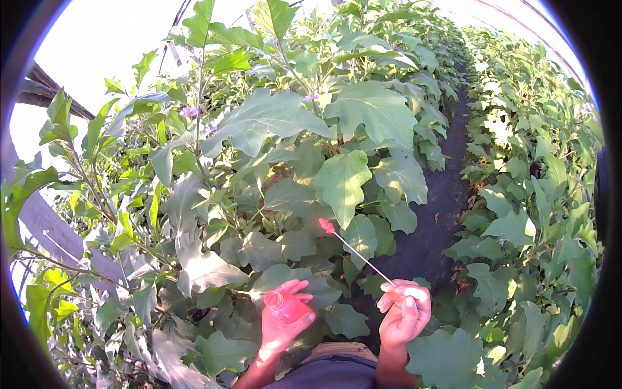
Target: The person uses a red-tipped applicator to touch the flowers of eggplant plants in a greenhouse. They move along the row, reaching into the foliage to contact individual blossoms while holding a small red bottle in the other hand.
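My left hand (286, 326) is wrapped around a small clear bottle of pinkish-red liquid (287, 307), its uncapped mouth tipped up and to the left. In my right hand (405, 313) a thin pale stick (364, 258) is pinched between thumb and fingers. The stick points up and left, and its far end carries a red tip (326, 225), soft-looking, of a material I cannot tell. That tip is in front of a broad eggplant leaf (343, 187). The bottle and the stick are apart from each other.
Dense eggplant plants with purple flowers (189, 112) rise before me. A dark strip of ground (440, 214) runs between this row and another leafy row (529, 194) on the right. A grey slanting beam (63, 233) crosses the left side, with wooden poles (48, 92) above.
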A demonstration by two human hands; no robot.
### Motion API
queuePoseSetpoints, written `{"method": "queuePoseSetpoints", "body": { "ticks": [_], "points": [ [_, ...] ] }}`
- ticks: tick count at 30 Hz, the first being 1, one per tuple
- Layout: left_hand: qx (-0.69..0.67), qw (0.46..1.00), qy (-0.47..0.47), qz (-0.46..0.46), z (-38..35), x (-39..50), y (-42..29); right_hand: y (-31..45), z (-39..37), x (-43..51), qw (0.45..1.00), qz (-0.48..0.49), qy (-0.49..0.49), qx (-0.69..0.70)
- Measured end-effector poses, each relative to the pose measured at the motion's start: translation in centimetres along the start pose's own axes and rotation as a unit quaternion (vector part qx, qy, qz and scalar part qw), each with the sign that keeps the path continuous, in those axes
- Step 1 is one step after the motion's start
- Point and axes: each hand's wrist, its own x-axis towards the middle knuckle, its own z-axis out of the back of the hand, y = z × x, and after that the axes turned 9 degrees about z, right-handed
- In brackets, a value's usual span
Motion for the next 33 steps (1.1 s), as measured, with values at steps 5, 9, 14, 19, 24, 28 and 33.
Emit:
{"method": "queuePoseSetpoints", "body": {
  "ticks": [5,9,14,19,24,28,33],
  "points": [
    [-0.028,0.994,0.105,0.006,-0.1,1.7,0.4,1.1,-2.5,1.6,0.997,0.036,0.03,-0.059],
    [-0.058,0.987,0.151,-0.004,-0.8,2.6,2.0,0.9,-2.9,2.0,0.993,0.044,0.047,-0.101],
    [-0.039,0.99,0.132,0.027,0.5,2.1,3.4,-1.0,-2.8,2.6,0.988,-0.009,0.054,-0.148],
    [-0.048,0.998,0.039,0.028,2.3,3.1,5.6,-2.6,-1.5,3.9,0.986,-0.027,0.049,-0.159],
    [-0.006,0.999,-0.029,0.014,2.3,5.4,5.4,-5.2,2.0,6.3,0.989,-0.05,0.012,-0.138],
    [-0.001,0.995,-0.099,0.006,0.1,7.0,6.3,-7.1,4.2,9.8,0.992,-0.04,0.005,-0.116],
    [-0.02,0.987,-0.152,0.047,-6.7,8.9,7.5,-9.5,10.0,14.4,0.993,0.02,-0.006,-0.12]
  ]
}}
